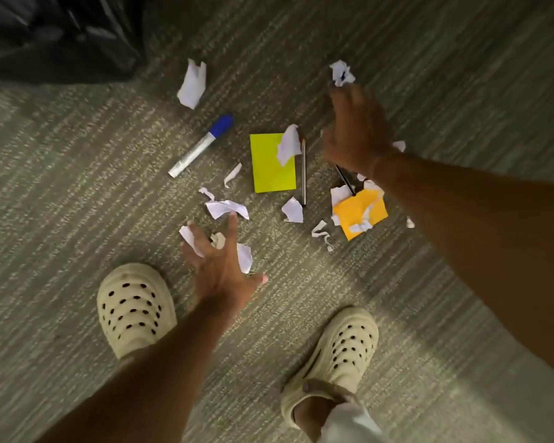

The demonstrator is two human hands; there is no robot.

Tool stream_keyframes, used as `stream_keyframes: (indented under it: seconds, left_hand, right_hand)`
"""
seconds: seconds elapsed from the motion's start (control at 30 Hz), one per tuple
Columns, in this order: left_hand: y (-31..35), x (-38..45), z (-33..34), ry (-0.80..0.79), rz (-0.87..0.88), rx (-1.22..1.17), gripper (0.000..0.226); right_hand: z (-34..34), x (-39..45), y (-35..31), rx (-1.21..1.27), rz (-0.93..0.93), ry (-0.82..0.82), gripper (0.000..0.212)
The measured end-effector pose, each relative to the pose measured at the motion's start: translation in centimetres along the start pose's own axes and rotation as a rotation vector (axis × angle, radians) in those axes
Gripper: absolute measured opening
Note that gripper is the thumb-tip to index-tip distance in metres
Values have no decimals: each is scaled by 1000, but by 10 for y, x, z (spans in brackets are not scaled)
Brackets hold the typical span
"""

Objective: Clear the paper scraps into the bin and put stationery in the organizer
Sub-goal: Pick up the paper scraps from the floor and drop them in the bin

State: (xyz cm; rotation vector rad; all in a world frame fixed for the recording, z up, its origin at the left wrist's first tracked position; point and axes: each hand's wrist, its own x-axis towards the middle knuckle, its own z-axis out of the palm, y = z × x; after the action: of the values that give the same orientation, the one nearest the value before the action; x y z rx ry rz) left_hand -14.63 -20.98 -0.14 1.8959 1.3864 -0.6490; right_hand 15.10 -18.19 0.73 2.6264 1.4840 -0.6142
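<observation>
Several torn white paper scraps lie scattered on the carpet, among them a large scrap (192, 84) at the back and a crumpled scrap (342, 72) at the back right. A blue-capped marker (201, 145) lies to the left. A yellow sticky pad (272, 164) has a pencil (303, 172) along its right edge. An orange sticky pad (360, 213) lies further right, with a dark pen (345, 180) partly under my arm. My left hand (219, 260) is spread open over scraps near my feet. My right hand (355, 129) reaches open, its fingertips just below the crumpled scrap.
A black bin bag (58, 36) fills the top left corner. My two feet in cream clogs, one at the left (134, 310) and one at the right (339, 356), stand on the grey striped carpet (461, 75) just in front of the mess. No organizer is in view.
</observation>
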Motion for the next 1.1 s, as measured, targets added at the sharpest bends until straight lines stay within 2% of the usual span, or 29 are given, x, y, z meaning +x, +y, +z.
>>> stream_keyframes:
  seconds: [0.1, 0.23, 0.33, 0.4, 0.5, 0.6, 0.7, 0.8, 0.9, 1.0, 1.1]
  left_hand:
    - [7, 8, 8, 78, -23, 57, 113]
    - [6, 18, 3, 205, 122, 203, 98]
    - [3, 31, -7, 234, 176, 189, 90]
    - [4, 38, -16, 265, 190, 207, 94]
    - [12, 49, -28, 294, 191, 236, 107]
    - [19, 55, -38, 271, 222, 232, 117]
    - [24, 61, -45, 227, 276, 274, 122]
    - [21, 69, -51, 126, 333, 393, 118]
    - [18, 74, -51, 59, 350, 530, 106]
    - [17, 72, -49, 57, 339, 586, 97]
    - [20, 67, -49, 65, 359, 618, 88]
  right_hand:
    - [2, 27, 10, -74, -1, 33, 77]
    - [2, 51, 12, -115, -55, -69, 86]
    - [6, 53, 13, -100, -110, -48, 67]
    - [6, 46, 20, -67, -139, 0, 46]
    - [5, 26, 38, -47, -123, -25, 36]
    - [9, 3, 56, -43, -57, -58, 33]
    - [14, -19, 69, -33, -47, -99, 55]
    - [22, -30, 71, -79, -105, -149, 75]
    - [31, -36, 66, -91, -66, -147, 70]
    - [35, -41, 65, -128, -53, -123, 61]
    - [36, -42, 70, -140, -73, -176, 60]
